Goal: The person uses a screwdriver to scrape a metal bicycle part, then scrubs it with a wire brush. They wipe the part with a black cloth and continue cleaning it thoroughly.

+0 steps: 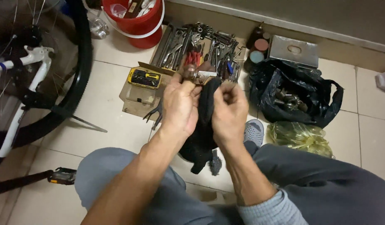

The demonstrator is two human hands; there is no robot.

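Squatting over a pale tiled floor (117, 141), a person in grey trousers works with both bare hands raised in front of their knees. Their left hand (180, 104) is clenched around a small greasy metal part with a rounded silver end (191, 74), which sticks up from the top of the fist. Their right hand (229, 111) pinches a black cloth rag (201, 137) between thumb and fingertips; the rag drapes down between the two wrists and hangs toward the floor, touching the metal part near its upper edge.

Just beyond the hands lies a flat cardboard tray crowded with wrenches and pliers (196, 46), with a yellow and black tool case (145, 78) at its near left corner. A red plastic bucket (136, 23) stands farther back. To the right sit a black plastic bag holding metal pieces (292, 98), a crumpled yellowish clear bag (299, 137) and a silver metal box (293, 51). On the left stands a white-framed bicycle (21, 83) with a black tyre, its pedal (62, 176) near the person's knee.
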